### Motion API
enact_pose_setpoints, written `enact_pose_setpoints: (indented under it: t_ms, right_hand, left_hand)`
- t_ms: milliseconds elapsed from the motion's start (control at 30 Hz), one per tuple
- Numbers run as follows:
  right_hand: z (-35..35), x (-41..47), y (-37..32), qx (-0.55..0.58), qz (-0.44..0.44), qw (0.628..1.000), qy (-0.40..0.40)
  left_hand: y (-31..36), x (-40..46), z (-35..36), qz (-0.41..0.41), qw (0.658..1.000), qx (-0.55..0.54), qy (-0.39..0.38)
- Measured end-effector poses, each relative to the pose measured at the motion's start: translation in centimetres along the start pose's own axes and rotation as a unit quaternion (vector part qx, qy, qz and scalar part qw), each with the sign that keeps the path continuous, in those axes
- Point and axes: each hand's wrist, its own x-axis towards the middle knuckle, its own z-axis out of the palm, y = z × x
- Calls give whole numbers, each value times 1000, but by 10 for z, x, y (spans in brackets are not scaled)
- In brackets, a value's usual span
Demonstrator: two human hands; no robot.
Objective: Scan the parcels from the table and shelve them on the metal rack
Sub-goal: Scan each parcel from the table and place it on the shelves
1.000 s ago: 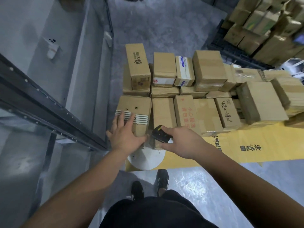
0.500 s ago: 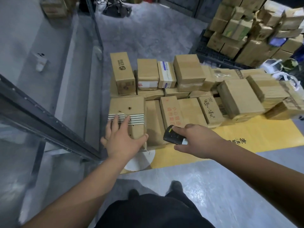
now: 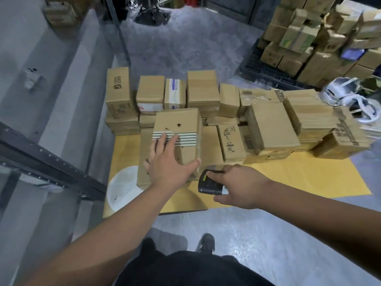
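Note:
My left hand (image 3: 169,164) grips a brown cardboard parcel with striped tape (image 3: 179,129), lifted above the other parcels at the near left of the yellow table (image 3: 288,178). My right hand (image 3: 241,184) holds a black handheld scanner (image 3: 208,182) just to the right of that parcel's near end. Several more cardboard parcels (image 3: 270,129) lie in rows across the table. The metal rack (image 3: 47,164) stands at my left, with its dark beam running diagonally.
A pile of cardboard boxes on a dark pallet (image 3: 317,42) fills the far right. White bags (image 3: 350,96) lie beside the table's right end. A round white patch (image 3: 123,186) shows on the table's near left corner. Grey floor lies beyond and below me.
My left hand has lifted the striped parcel off the table's left corner and carried it right, over the other parcels. My right hand with the scanner stays close beside it.

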Motion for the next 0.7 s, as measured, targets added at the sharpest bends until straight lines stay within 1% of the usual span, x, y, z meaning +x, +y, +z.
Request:
enact_pose_setpoints:
  t_ms: [133, 267, 400, 433, 467, 500, 567, 600, 633, 700]
  right_hand:
    - [10, -12, 33, -11, -12, 1000, -18]
    - [10, -13, 51, -16, -31, 999, -23]
    - [7, -9, 55, -17, -34, 999, -26]
    - [6, -8, 54, -16, -35, 999, -27]
    - [5, -6, 53, -14, -34, 999, -29]
    - [3, -5, 52, -13, -33, 999, -30]
    - [0, -3, 49, -15, -32, 999, -27]
    - [-2, -1, 47, -15, -31, 999, -25]
    - [-4, -1, 45, -15, -30, 999, -23]
    - [-10, 1, 41, -17, -30, 999, -22]
  left_hand:
    - [29, -3, 8, -17, 1000, -14, 6]
    - [44, -3, 6, -31, 999, -25, 13]
    - [35, 1, 6, -20, 985, -170, -20]
    - [29, 3, 7, -27, 981, -191, -28]
    - [25, 5, 5, -40, 973, -226, -34]
    - [19, 9, 3, -64, 956, -282, -41]
    - [11, 16, -1, -110, 900, -417, -65]
    - [9, 19, -5, -122, 876, -460, -77]
    - [7, 20, -8, -127, 867, -474, -85]
    - [2, 21, -9, -132, 870, -466, -93]
